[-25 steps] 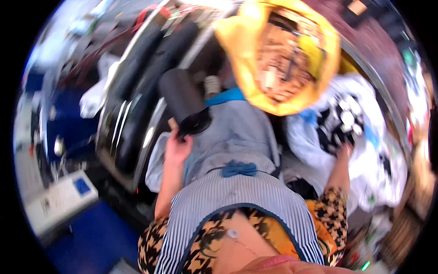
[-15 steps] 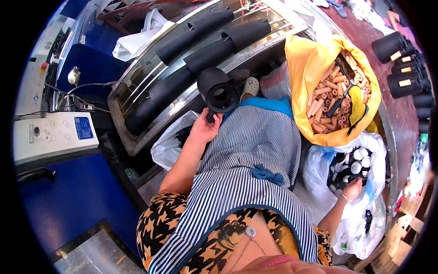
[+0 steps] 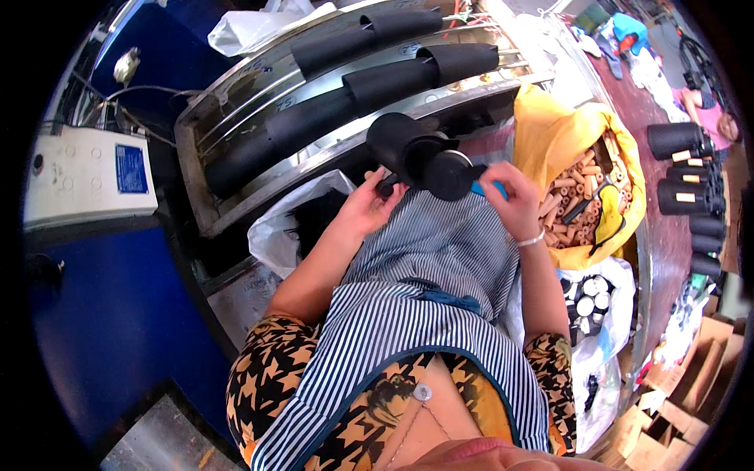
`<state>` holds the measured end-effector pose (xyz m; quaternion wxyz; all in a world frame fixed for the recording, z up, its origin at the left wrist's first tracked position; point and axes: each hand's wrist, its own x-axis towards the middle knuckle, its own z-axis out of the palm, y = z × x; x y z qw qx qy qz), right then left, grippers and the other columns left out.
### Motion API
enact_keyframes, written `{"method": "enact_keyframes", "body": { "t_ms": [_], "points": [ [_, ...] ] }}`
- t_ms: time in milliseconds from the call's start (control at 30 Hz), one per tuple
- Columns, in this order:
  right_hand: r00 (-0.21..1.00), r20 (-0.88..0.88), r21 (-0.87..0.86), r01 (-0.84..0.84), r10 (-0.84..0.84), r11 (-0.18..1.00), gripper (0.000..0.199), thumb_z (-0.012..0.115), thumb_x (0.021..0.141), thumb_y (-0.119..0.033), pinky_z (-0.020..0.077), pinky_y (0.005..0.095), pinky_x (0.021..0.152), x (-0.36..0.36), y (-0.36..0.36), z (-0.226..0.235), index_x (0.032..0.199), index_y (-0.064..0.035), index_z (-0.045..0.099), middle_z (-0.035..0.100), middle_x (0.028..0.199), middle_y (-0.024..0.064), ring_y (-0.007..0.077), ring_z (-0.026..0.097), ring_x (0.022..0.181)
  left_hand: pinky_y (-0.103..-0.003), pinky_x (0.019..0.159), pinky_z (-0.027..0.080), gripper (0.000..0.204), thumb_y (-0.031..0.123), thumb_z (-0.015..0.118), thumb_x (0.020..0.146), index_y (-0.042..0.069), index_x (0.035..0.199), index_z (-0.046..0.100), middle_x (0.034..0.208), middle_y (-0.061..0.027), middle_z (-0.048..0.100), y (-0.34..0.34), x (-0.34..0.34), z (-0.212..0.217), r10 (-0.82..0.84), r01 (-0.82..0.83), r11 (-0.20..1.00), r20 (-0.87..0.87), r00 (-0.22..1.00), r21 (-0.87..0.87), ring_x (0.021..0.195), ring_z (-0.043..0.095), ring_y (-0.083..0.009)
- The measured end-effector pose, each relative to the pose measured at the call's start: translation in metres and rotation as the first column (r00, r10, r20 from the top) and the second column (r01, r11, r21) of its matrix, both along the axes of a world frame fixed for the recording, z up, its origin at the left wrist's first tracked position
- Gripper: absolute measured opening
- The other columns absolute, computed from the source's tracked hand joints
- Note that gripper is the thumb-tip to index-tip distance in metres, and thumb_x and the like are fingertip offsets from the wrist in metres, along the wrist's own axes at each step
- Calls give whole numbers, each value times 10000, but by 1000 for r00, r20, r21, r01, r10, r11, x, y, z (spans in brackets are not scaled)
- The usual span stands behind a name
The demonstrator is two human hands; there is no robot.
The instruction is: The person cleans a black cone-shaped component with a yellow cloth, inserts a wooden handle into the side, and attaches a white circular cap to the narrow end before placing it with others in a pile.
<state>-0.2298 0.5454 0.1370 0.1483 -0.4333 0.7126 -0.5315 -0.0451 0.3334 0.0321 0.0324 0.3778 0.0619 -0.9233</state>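
A short black plastic-looking cylinder (image 3: 395, 145) with a flanged, open end hangs above my lap. My left hand (image 3: 371, 206) grips it by a small dark part sticking out at its lower side. In my right hand (image 3: 512, 202), thumb and fingers pinch a round black cap (image 3: 451, 177) with a pale rim and a small tab. The cap is right at the cylinder's open end and overlaps it in view; whether the two touch I cannot tell. Below my right forearm, a white plastic bag (image 3: 622, 314) holds several similar black pieces with white round faces.
Beyond my lap, a metal trough (image 3: 206, 212) has rods carrying black tubes (image 3: 389, 82). To the right stands a yellow sack (image 3: 542, 118) of tan tubular pieces (image 3: 559, 187). Finished-looking black cylinders (image 3: 683, 196) line a dark red surface. At left are a blue surface (image 3: 118, 314) and a control box (image 3: 82, 177).
My right hand has come up from the white bag to the cylinder, bringing the black cap. My left hand and the cylinder have shifted slightly right, and the view has turned a little.
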Motion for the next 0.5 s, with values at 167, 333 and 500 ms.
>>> {"method": "enact_keyframes", "body": {
  "t_ms": [167,333,500],
  "points": [
    [988,125,79,-99,89,992,250,718,769,-22,493,325,867,-20,-33,-28,992,-34,607,607,1170,98,265,609,1011,-305,765,622,341,212,621,957,-49,1140,501,1101,-238,581,-4,7,-7,0,0,1000,-6,1000,-21,992,628,-319],
    [693,-683,381,72,228,922,577,798,676,-199,450,402,959,15,-38,36,1215,-166,594,518,1370,53,281,502,1212,-294,757,623,349,212,629,953,-47,1151,503,1091,-223,591,2,5,-5,27,-27,999,8,1000,-29,985,635,-309],
    [513,-738,550,80,439,831,845,806,634,-265,445,373,924,40,-67,44,1411,-242,476,485,1401,30,250,498,1203,-307,766,622,352,209,651,941,-30,1161,517,1077,-192,608,5,1,2,16,-16,999,23,1000,-31,995,637,-306]
  ]
}}
